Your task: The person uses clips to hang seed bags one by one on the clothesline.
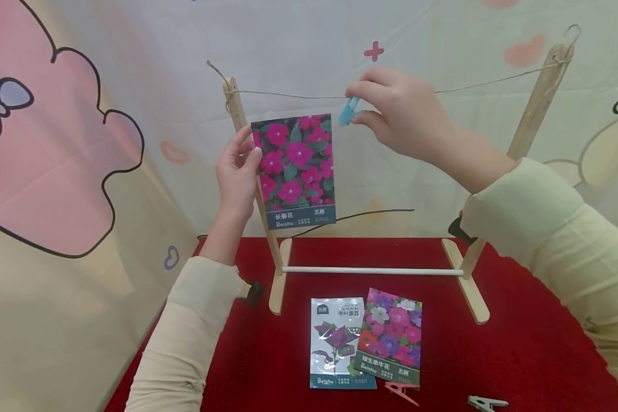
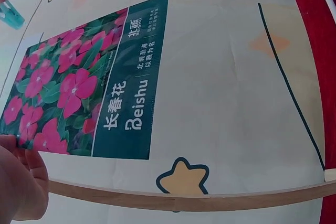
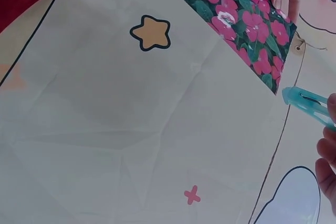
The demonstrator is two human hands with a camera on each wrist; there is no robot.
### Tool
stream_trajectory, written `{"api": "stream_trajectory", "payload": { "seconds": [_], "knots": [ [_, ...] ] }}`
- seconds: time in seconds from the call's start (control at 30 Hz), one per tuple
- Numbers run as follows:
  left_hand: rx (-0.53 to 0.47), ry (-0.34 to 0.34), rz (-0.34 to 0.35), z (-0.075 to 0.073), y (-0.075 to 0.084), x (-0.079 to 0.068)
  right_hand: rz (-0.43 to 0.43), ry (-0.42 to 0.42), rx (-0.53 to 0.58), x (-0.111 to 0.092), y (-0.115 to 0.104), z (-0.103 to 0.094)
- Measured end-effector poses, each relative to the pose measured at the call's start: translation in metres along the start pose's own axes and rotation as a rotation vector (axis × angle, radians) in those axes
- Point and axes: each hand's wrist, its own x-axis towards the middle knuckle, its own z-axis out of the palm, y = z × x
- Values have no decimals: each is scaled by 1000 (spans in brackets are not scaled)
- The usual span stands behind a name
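Note:
My left hand pinches the left edge of a seed packet with bright pink flowers, holding it upright just below the twine. In the left wrist view the packet shows its dark green lower band. My right hand pinches a light blue clothespin between thumb and fingers, right at the twine and beside the packet's upper right corner. The right wrist view has the clothespin overlapping the twine, a small gap from the packet's corner.
Wooden posts with a white crossbar carry the twine. On the red cloth lie a white seed packet, a packet with mixed flowers overlapping it, a pink clothespin and a pale clothespin.

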Motion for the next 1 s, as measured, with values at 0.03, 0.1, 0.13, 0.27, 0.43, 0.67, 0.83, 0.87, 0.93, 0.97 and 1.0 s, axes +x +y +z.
{"api": "stream_trajectory", "payload": {
  "seconds": [0.03, 0.1, 0.13, 0.27, 0.43, 0.67, 0.83, 0.87, 0.93, 0.97, 1.0],
  "knots": [
    [1, -1, 3, 1, 0, 0, 11, -7, -2, 1, 0, -1],
    [10, 0, 6, 2, 1, 0, 28, -21, -7, 4, -1, -2],
    [11, 1, 7, 3, 1, 0, 34, -26, -11, 5, -2, -3],
    [8, 3, 9, 5, 2, 0, 33, -17, -14, 9, -1, -3],
    [-1, 4, 17, 8, 4, 0, 37, -11, -24, 15, -1, -4],
    [-23, 6, 29, 11, 5, -2, 52, -47, -73, 23, -4, -4],
    [-27, 10, 41, 14, 4, -4, 62, -51, -84, 27, -6, -1],
    [-22, 10, 46, 14, 4, -4, 61, -47, -85, 28, -7, -1],
    [-20, 11, 50, 14, 4, -5, 60, -37, -85, 30, -7, 0],
    [-16, 11, 52, 15, 5, -5, 60, -31, -86, 30, -7, 1],
    [-14, 11, 52, 15, 5, -5, 60, -24, -85, 31, -8, 1]
  ]
}}
